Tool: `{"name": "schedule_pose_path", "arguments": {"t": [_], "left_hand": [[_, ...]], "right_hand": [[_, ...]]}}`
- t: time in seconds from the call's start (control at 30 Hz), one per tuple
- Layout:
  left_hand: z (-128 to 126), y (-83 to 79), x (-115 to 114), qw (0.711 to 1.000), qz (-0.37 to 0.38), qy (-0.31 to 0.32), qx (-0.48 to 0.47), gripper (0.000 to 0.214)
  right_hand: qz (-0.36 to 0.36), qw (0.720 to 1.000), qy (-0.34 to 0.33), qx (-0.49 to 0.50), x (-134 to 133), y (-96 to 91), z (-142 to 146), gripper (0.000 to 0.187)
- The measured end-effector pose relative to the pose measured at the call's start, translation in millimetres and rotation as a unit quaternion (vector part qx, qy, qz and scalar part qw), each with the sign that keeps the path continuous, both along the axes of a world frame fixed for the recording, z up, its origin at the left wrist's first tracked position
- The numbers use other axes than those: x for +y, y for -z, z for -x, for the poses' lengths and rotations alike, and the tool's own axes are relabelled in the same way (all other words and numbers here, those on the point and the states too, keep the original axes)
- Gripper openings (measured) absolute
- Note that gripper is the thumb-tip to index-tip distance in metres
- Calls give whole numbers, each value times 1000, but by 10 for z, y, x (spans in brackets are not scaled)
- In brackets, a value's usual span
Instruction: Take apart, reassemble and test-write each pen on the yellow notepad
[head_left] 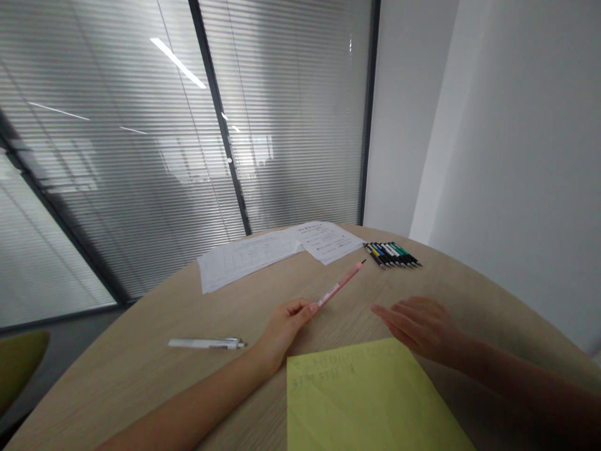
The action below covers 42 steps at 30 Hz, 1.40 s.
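Note:
My left hand (291,322) is closed round the lower end of a slim pink pen (342,283). The pen slants up and to the right, and its dark tip points away from me. My right hand (416,326) is over the table to the right, palm down, fingers loosely stretched towards the left with nothing in them. Between my forearms lies a yellow sheet of paper (366,401) with faint handwriting along its top. A white pen (206,343) rests on the table left of my left hand.
Several pens (393,255) in mixed colours lie side by side at the back right of the round wooden table (253,294). White printed sheets (253,257) spread along its far edge. Behind stand a glass partition with blinds (300,125) and a white wall (516,125).

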<state>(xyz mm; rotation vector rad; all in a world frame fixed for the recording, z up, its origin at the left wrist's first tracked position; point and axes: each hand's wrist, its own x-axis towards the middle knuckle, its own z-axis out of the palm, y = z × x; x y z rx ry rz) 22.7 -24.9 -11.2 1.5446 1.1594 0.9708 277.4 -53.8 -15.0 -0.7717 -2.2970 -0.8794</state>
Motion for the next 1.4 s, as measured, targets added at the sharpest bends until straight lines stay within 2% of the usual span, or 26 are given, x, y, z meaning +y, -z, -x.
{"name": "schedule_pose_path", "arguments": {"t": [0.13,0.27,0.47,0.6,0.73,0.87,0.93,1.03,1.1,1.27,1.4], "left_hand": [[-1,42,21,995,58,24,-84,35],[12,65,63,985,90,33,-147,35],[4,31,17,991,96,30,-89,36],[-14,-11,-28,994,86,27,-67,37],[-14,22,-5,992,89,18,-90,38],[-14,99,71,978,89,-14,-189,36],[-17,134,105,966,83,-30,-242,35],[-13,173,136,958,81,-39,-273,34],[3,184,147,964,62,-56,-254,33],[95,142,209,984,-32,-139,-108,27],[187,94,327,987,-85,-136,-32,24]], "right_hand": [[-12,1000,-16,-2,5,22,35,24],[-16,1000,-2,-11,51,58,39,25],[-3,997,66,-40,140,29,173,38],[-1,996,88,-31,174,-18,313,42],[-18,997,68,-26,194,-45,330,36],[-53,998,33,-31,313,-33,234,27],[-34,997,68,-32,427,-30,198,23],[49,986,155,-46,641,-40,201,18],[95,976,184,-69,792,-36,239,16],[133,968,153,-150,1120,81,379,15],[135,968,143,-153,1252,186,448,15]]}}
